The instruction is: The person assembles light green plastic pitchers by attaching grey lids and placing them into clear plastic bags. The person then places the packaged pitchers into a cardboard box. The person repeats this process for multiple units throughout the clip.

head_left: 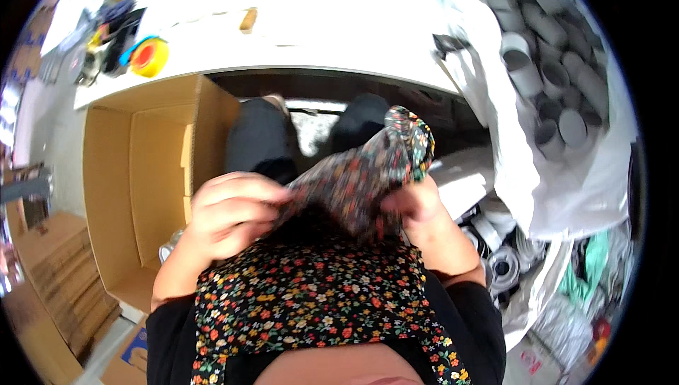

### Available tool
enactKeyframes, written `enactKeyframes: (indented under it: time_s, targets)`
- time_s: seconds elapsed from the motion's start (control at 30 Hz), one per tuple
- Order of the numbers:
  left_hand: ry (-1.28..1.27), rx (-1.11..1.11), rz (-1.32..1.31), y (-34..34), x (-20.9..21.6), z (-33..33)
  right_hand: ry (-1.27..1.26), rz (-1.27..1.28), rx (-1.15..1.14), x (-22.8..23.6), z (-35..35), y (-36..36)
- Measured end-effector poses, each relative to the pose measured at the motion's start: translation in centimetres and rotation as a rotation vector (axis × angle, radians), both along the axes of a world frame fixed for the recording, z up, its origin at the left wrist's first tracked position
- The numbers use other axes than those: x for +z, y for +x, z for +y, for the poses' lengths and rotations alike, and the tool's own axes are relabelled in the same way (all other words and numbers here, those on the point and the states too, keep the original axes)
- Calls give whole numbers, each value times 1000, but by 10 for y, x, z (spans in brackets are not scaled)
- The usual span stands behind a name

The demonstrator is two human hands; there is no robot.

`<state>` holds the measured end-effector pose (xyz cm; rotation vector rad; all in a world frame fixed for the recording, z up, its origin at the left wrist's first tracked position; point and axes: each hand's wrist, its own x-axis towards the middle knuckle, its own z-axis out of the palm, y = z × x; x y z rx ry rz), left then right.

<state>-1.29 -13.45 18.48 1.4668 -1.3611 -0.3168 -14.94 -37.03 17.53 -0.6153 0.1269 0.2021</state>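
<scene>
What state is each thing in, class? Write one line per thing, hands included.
Floral cloth: bunched, raised, blurred
Left hand: fingers closed on the cloth
Right hand: partly hidden by the cloth, grip unclear
Floral apron: worn
Cardboard box: open
White bag: open
Grey cylinders: piled loosely in the bag

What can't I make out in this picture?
All in the head view:
Right hand: motion-blurred; raised floral cloth partly hides its fingers.
Left hand: blurred fingertips leave its grip unclear.
Whether the cloth joins the apron: lost in dark, blurred folds.
Silvery round thing: mostly behind the left forearm.
Stacked cardboard: cut off by the dark rim.
</scene>
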Motion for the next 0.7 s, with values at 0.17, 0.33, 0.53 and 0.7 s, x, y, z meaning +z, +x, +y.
enactKeyframes:
  time_s: [0.17, 0.33, 0.53, 0.7]
  targets:
    - [-240, 127, 165, -7, 12, 17, -569, -589, 292, 43, -9, -25]
    - [-207, 96, 138, -4, 10, 15, -879, -640, 401, 51, -25, -46]
    - [-229, -12, 167, 4, 6, 9, -1039, -662, 494, 55, -47, -41]
    - [-274, -99, 157, 15, -1, 7, -1086, -694, 581, 54, -61, -23]
